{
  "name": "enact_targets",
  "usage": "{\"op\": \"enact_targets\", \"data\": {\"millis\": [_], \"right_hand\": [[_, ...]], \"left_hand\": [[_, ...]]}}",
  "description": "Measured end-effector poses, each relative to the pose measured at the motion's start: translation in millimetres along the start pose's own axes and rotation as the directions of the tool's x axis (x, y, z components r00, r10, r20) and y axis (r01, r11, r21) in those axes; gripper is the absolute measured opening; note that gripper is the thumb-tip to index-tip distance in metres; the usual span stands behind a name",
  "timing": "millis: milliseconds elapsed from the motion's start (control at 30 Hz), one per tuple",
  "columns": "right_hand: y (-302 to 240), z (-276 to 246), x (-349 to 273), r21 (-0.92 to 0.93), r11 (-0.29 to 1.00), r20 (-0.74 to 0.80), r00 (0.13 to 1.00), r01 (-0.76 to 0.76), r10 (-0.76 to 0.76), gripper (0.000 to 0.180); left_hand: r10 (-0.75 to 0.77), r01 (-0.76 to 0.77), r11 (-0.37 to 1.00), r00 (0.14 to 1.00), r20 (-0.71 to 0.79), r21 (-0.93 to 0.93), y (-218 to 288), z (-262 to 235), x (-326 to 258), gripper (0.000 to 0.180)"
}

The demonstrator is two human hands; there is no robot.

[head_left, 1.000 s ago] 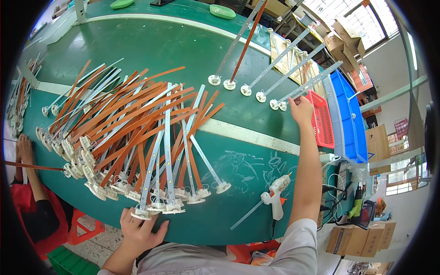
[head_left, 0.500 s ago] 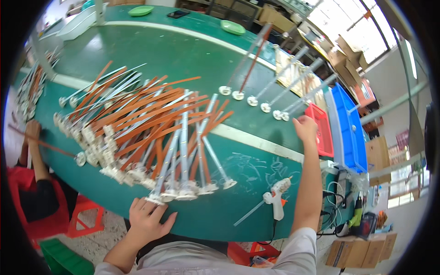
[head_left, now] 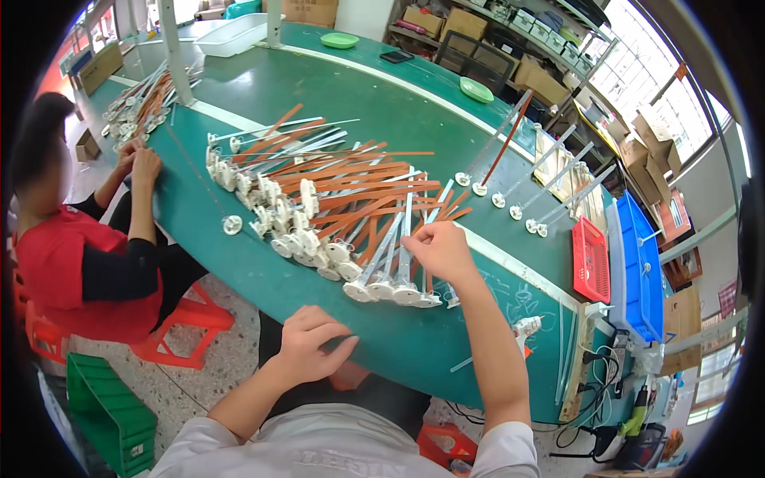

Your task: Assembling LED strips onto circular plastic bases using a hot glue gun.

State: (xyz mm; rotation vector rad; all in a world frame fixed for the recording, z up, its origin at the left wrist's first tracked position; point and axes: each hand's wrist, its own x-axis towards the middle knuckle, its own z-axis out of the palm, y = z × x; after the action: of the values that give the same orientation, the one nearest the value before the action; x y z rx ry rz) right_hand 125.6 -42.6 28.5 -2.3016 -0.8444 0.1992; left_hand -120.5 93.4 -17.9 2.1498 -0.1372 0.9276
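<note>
Your right hand (head_left: 440,250) is nearly closed, fingertips at a flat, silvery LED strip (head_left: 408,199) near the tabletop's (head_left: 239,275) curved near edge; whether they grip it, you cannot tell. Your left hand (head_left: 315,346), half open with nothing visible in it, is beside that edge. Overlap hides parts of the orange ribbon-like strips (head_left: 382,196) and round white bases (head_left: 359,291). Your right forearm (head_left: 498,350) partly covers the glue gun (head_left: 526,325).
</note>
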Motion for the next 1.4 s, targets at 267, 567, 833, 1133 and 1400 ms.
{"op": "enact_targets", "data": {"millis": [267, 567, 833, 1133, 1400], "right_hand": [[14.2, -12.5, -25.2, 0.249, 0.939, 0.129, 0.969, -0.235, 0.209, 0.024], [9.1, -25.8, -135.5, 0.681, 0.590, 0.251, 0.896, -0.433, 0.367, 0.015], [1.4, -14.4, -190.2, 0.795, 0.529, 0.050, 0.901, -0.297, 0.431, 0.014], [-11.3, -11.4, -201.3, 0.790, 0.582, -0.068, 0.916, -0.193, 0.396, 0.012], [4.6, 4.9, -184.7, 0.601, 0.701, -0.027, 0.867, -0.383, 0.497, 0.018]], "left_hand": [[-0.172, 0.186, 0.972, 0.980, 0.104, -0.144, 38.7, 2.6, -2.6, 0.016], [-0.423, 0.797, 0.252, 0.601, 0.678, -0.549, 65.8, 61.5, -9.5, 0.047], [-0.296, 0.852, -0.023, 0.494, 0.817, -0.523, 75.4, 77.5, -37.9, 0.036], [-0.213, 0.843, -0.191, 0.464, 0.860, -0.502, 78.2, 64.6, -47.2, 0.039], [-0.287, 0.876, -0.222, 0.360, 0.888, -0.427, 71.4, 72.5, -42.9, 0.039]]}}
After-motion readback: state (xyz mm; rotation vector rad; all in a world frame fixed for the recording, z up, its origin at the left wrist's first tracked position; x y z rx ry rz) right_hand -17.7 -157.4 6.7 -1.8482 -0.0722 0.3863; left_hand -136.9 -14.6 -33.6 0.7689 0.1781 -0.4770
